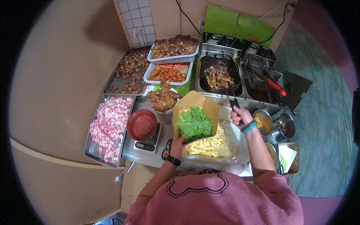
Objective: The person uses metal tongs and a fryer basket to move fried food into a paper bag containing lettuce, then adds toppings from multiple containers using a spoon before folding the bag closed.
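My left hand (177, 147) grips the near left edge of an open kraft paper food box (209, 104). Green lettuce leaves (194, 122) line the box. My right hand (240, 114) is closed around the black handle (234, 105) of a wire fryer basket (222, 60). Fried meat pieces and pale yellow crinkle-cut pieces (218, 77) lie in that basket, which sits in the left well of a steel deep fryer (199, 76). Below the box, crinkle-cut fries (206, 146) fill part of a metal tray (242, 146), partly under clear plastic.
A red bowl (142, 125) rests on a digital scale (144, 146), beside a tray of sliced raw meat (111, 123). Behind stand tubs of cooked meat (174, 46) and sausages (174, 76). At right are a second basket with a red handle (277, 87) and steel pots (284, 126).
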A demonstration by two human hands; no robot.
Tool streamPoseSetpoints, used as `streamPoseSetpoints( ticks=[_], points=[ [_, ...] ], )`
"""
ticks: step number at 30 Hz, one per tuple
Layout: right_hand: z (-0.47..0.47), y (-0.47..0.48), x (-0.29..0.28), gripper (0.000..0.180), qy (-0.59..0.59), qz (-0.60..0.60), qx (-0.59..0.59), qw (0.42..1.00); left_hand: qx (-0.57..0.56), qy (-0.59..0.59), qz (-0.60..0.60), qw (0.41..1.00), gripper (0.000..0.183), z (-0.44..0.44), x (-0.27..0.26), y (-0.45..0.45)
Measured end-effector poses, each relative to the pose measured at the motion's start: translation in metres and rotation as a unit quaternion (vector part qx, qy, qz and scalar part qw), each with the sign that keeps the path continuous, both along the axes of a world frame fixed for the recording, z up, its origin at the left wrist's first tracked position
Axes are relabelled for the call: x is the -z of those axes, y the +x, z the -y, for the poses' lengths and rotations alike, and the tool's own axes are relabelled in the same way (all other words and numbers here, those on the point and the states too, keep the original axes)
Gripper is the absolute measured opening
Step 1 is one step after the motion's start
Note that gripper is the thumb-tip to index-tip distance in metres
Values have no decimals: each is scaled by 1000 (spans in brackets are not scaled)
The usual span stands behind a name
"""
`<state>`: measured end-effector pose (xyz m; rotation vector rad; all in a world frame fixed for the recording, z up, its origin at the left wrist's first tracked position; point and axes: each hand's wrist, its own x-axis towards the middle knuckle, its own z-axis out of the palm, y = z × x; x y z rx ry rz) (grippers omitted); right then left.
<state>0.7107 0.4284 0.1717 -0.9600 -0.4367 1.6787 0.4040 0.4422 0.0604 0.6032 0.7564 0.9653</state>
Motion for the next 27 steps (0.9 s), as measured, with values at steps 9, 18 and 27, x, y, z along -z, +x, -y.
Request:
streamPoseSetpoints(
  ticks=[9,18,27],
  points=[
    [11,-10,7,29,5,-71,6,997,-5,11,-74,997,52,2,-9,18],
    [23,-21,21,29,-4,27,37,999,5,29,-98,995,57,2,-10,29],
    [33,-25,26,39,8,44,69,997,33,19,-157,987,56,-6,1,33]
  ],
)
